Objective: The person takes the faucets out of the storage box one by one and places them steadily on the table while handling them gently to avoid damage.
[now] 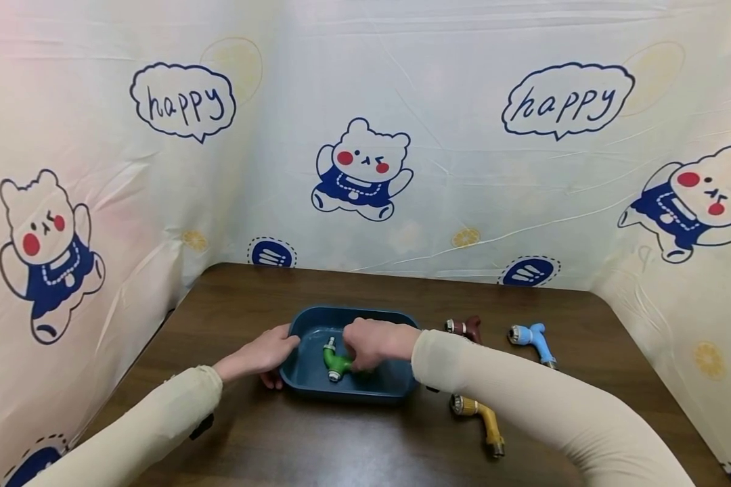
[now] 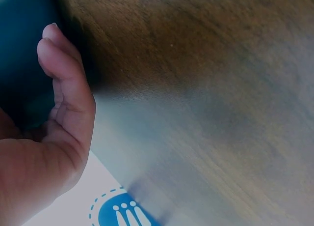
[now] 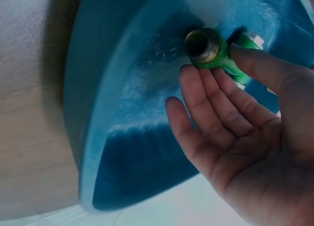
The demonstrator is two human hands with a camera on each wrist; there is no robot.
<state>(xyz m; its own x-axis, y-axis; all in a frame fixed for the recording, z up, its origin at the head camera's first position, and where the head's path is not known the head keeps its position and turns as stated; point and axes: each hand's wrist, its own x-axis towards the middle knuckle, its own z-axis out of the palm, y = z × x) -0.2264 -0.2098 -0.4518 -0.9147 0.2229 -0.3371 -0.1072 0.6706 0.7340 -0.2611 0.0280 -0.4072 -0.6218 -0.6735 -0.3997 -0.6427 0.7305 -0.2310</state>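
Note:
My left hand [image 1: 271, 352] holds a dark blue plastic basin [image 1: 350, 396] by its left end, thumb over the rim and fingers outside along the wall. In the left wrist view its fingers [image 2: 71, 86] bend against the basin's side. Inside the basin is a green faucet [image 1: 336, 365] with a metal nozzle and a white-silver cap. My right hand [image 1: 374, 341] reaches in over the back and pinches the faucet's threaded end between thumb and fingertips, as the right wrist view shows at the green collar [image 3: 219, 59]. That hand hides part of the faucet from the head view.
To the right of the basin lie a dark red faucet [image 1: 472, 330], a light blue faucet [image 1: 537, 338] and a yellow faucet [image 1: 490, 423]. The right sleeve [image 1: 499, 375] passes between them. A printed cloth curtain [image 1: 451, 169] surrounds the brown wooden table [image 1: 250, 439].

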